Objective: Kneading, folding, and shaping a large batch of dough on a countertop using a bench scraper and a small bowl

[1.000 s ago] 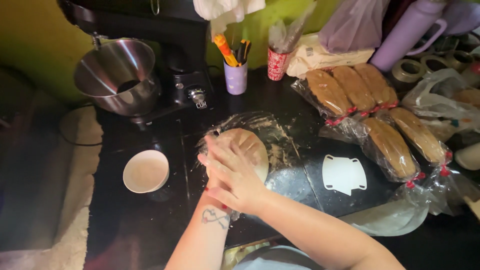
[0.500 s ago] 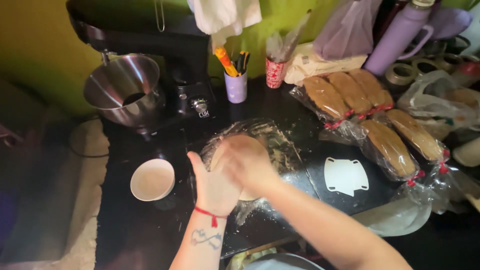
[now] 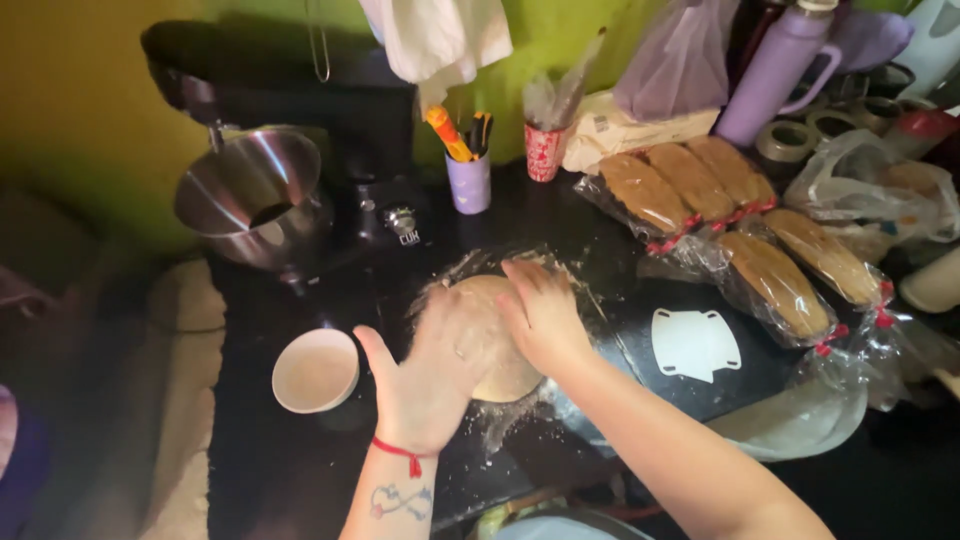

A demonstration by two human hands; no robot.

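Packages: five bagged loaves (image 3: pixel 745 215), brown, in clear plastic closed with red ties, lie in two rows at right rear of the dark counter (image 3: pixel 300 470). Behind them a clear bag (image 3: pixel 680 65), a cream paper package (image 3: pixel 625 130) and a lilac bottle (image 3: pixel 775 65) with handle. A white flat card (image 3: pixel 693 343) with notched corners lies on the counter just right of the hands. A lilac cup (image 3: pixel 469 183) holding orange and dark tools and a red patterned cup (image 3: pixel 543 150) stand against the green wall.

Hidden or unclear: the dough is largely covered by both hands. The mixer (image 3: pixel 340 110) top is cut off by the frame and lost in shadow; its steel bowl (image 3: pixel 250 200) shows. Right edge items are blurred.

Dough (image 3: pixel 490 295): pale tan, flattened round, on a floured patch at counter centre, near the front edge. A white bowl (image 3: pixel 315 370) sits to its left, apart from it.

Left hand (image 3: pixel 435 365): open, palm down, pressed flat on the dough; red string at the wrist. Right hand (image 3: pixel 540 310): open, fingers spread, laid on the dough's right side. Neither hand is closed around anything.
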